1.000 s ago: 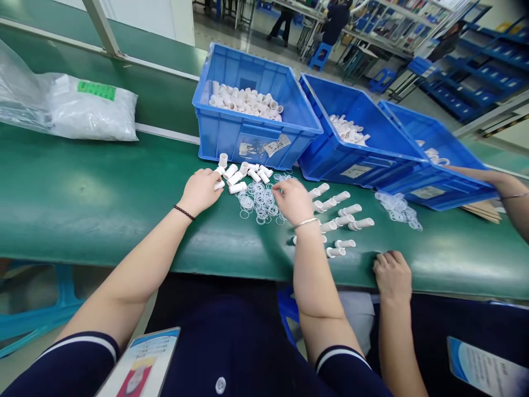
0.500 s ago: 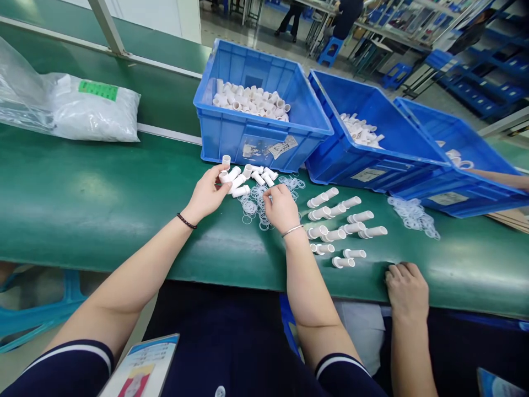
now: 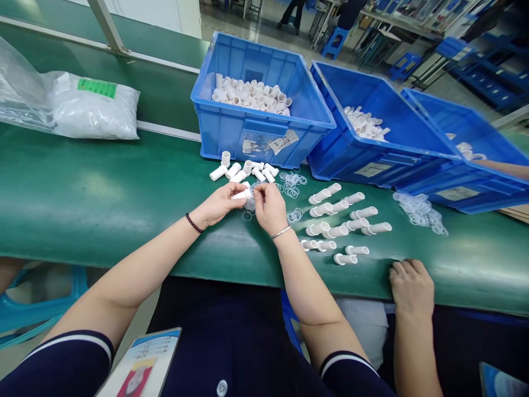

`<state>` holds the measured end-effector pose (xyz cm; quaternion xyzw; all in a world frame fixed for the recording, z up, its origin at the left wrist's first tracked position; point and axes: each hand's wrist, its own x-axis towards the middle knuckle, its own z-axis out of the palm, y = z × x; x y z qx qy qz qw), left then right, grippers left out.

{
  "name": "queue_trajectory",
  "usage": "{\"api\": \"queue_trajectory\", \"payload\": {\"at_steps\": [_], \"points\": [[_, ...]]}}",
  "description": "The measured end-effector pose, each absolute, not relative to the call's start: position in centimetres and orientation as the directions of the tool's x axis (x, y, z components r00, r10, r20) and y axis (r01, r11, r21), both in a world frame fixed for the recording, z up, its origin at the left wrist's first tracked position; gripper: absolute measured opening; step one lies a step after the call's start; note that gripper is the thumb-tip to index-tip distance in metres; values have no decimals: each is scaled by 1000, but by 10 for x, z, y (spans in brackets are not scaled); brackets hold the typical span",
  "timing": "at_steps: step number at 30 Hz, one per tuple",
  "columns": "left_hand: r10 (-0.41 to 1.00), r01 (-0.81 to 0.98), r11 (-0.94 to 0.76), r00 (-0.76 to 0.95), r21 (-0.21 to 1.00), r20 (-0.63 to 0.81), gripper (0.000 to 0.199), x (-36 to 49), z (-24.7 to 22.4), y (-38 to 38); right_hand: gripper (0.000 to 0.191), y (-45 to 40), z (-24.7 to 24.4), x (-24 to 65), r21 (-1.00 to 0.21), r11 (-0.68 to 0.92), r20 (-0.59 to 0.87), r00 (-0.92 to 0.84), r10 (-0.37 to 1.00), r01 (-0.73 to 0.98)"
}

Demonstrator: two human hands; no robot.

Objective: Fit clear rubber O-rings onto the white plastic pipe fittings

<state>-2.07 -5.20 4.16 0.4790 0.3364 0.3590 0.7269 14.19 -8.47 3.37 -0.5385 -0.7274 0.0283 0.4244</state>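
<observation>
Though part-hidden, tube (image 3: 243, 194) in left grip (image 3: 218, 206)

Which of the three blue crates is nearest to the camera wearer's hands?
The leftmost crate, behind the loose white tubes; the middle crate and rightmost crate stand farther right.

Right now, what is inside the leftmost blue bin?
The leftmost blue bin holds heaped white tubular pieces; the lower ones, and the floor beneath them, are covered.

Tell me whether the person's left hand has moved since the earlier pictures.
Yes: judged against the leftmost blue bin, the left hand has shifted rightward and toward the near edge of the green bench, now holding a white fitting.
</observation>
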Motion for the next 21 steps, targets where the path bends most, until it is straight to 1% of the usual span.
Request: {"api": "queue_trajectory", "payload": {"at_steps": [2, 4, 7, 10, 14, 17, 19, 21], "points": [[823, -128, 251, 550, 959, -142, 41, -20, 38, -53, 13, -84, 32, 143, -487, 412, 582, -65, 810, 770], [823, -56, 172, 557, 984, -112, 45, -19, 35, -54, 13, -83, 31, 143, -484, 411, 570, -78, 818, 773], [878, 109, -48, 479, 993, -10, 43, -19, 30, -53, 12, -83, 29, 143, -477, 410, 541, -108, 834, 778], [898, 267, -222, 430, 938, 90, 35, -19, 29, -53, 13, -84, 29, 142, -478, 396, 511, -119, 852, 784], [864, 342, -337, 483, 877, 144, 28, -23, 36, -56, 15, -83, 28, 144, -499, 411, 501, -132, 855, 763], [809, 389, -429, 567, 815, 155, 20, -27, 42, -58, 15, -82, 28, 147, -512, 449, 484, -185, 855, 733], [757, 392, -500, 631, 772, 170, 16, -29, 45, -57, 13, -80, 29, 150, -564, 451, 443, -208, 872, 692], [717, 369, -551, 669, 748, 198, 15, -31, 47, -57, 10, -78, 29, 151, -678, 414, 381, -192, 904, 607]]}}
